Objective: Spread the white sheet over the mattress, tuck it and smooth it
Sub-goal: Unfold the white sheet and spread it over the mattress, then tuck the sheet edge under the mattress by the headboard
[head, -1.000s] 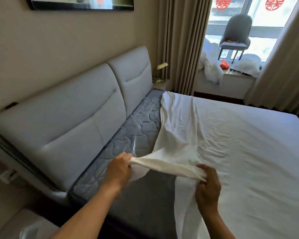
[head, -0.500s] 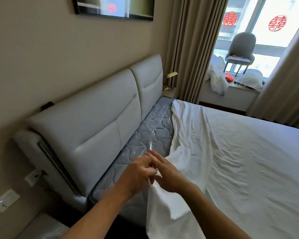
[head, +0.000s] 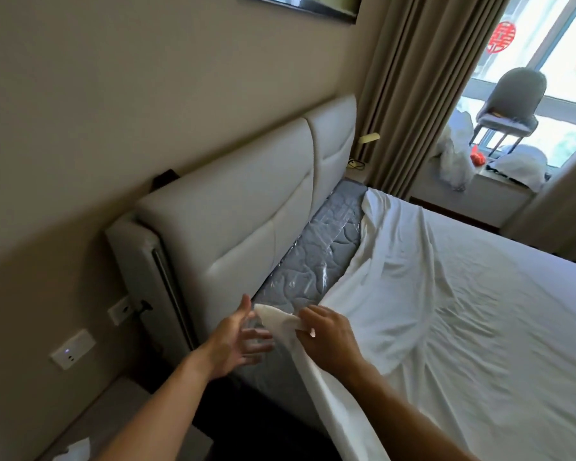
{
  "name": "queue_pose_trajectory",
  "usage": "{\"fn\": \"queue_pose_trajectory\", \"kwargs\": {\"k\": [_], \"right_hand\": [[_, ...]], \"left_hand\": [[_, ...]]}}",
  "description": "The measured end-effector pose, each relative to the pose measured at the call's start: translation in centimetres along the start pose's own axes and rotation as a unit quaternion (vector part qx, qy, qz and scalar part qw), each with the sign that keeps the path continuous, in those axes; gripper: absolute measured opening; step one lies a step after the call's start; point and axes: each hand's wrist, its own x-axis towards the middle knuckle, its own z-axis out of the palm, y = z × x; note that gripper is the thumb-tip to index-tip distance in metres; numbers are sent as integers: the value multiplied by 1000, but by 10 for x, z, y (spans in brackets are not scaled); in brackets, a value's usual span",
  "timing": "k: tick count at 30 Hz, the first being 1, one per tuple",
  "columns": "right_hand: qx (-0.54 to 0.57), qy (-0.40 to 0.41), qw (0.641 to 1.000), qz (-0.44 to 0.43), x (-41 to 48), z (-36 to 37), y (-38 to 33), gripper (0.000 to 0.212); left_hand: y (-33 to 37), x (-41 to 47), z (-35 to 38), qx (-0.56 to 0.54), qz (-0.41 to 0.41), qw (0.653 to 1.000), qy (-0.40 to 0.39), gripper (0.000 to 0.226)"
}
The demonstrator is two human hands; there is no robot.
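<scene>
- Sheet [head: 446, 311], white, lay over most of the mattress [head: 316, 261], creased in several places and bunched along its edge nearest the headboard [head: 246, 211].
- A strip of grey quilted mattress stood bare between that bunched edge and the headboard; its surface was glossy, as if under clear film.
- The near corner of the sheet was lifted off the mattress, at the near end of the bare strip, close to the foot of the headboard.
- From that corner the sheet's edge ran down over the side of the bed toward the camera.
- Right hand [head: 330, 337]: fingers curled, pinching the raised corner of the sheet.
- Left hand [head: 233, 341]: fingers spread and relaxed, palm turned toward the corner, holding nothing. It sat just beside the corner; whether it touched the cloth could not be told, as the fingers were blurred.
- Both forearms were bare and reached in from the lower edge of the view.
- A wall switch [head: 72, 349] with a small lit dot was fixed on the wall left of the headboard.
- Beige curtains [head: 413, 94] hung past the far end of the headboard.
- A grey chair [head: 512, 104] stood at the window, with white bundles on the ledge beside it.
</scene>
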Motion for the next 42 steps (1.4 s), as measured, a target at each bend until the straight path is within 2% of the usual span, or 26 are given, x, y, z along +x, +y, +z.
{"fn": "queue_pose_trajectory", "kwargs": {"k": [2, 4, 6, 7, 9, 11, 13, 15, 17, 20, 25, 29, 30, 32, 34, 36, 37, 39, 40, 42], "right_hand": [[-36, 3, 999, -27, 4, 8, -4, 12], [-51, -23, 998, -37, 9, 15, -4, 11], [-16, -84, 995, -47, 15, 21, 0, 13], [16, -134, 990, -43, 20, 23, 2, 21], [98, -227, 969, -9, 36, 29, 6, 37], [197, -232, 952, 35, 59, 41, 10, 36], [245, -245, 937, 46, 85, 59, 16, 46], [232, -342, 910, 26, 106, 77, 22, 52], [185, -448, 875, 0, 125, 97, 31, 38], [129, -506, 853, -13, 149, 121, 47, 32], [49, -421, 902, -82, 169, 164, 60, 21], [-2, -418, 907, -42, 162, 193, 67, 22], [-8, -397, 917, -35, 161, 197, 67, 20], [11, -314, 949, -28, 161, 200, 62, 13], [36, -242, 969, -29, 166, 201, 48, 10], [57, -219, 974, -29, 173, 195, 30, 10], [58, -216, 974, -27, 175, 192, 20, 9], [48, -216, 975, -20, 176, 189, 2, 7], [43, -221, 974, -19, 176, 187, -6, 6], [41, -234, 971, -29, 174, 186, -21, 6]], "left_hand": [[1, 3, -2, 31, 12, 999, -12, 66], [3, 7, -3, 32, 43, 998, -17, 49], [7, 15, -7, 47, 91, 995, -2, 23], [8, 19, -12, 53, 109, 992, 26, 20], [13, 22, -21, 45, 127, 987, 84, 28], [20, 25, -33, 32, 139, 985, 93, 33], [27, 26, -44, 58, 146, 984, 79, 36], [31, 27, -55, 96, 143, 981, 90, 40], [35, 31, -70, 114, 134, 973, 149, 43], [35, 38, -97, 116, 118, 957, 238, 46], [25, 33, -147, 170, 86, 896, 400, 52], [11, 20, -181, 141, 63, 868, 472, 52], [7, 19, -190, 135, 60, 866, 479, 52], [-1, 21, -205, 134, 45, 875, 464, 46], [-7, 29, -218, 163, 7, 896, 412, 33], [-8, 39, -221, 236, -40, 911, 336, 27], [-7, 47, -221, 309, -42, 903, 294, 32], [-1, 62, -210, 437, -7, 867, 240, 45], [4, 69, -199, 446, 32, 864, 230, 48], [14, 78, -174, 404, 121, 886, 192, 56]]}}
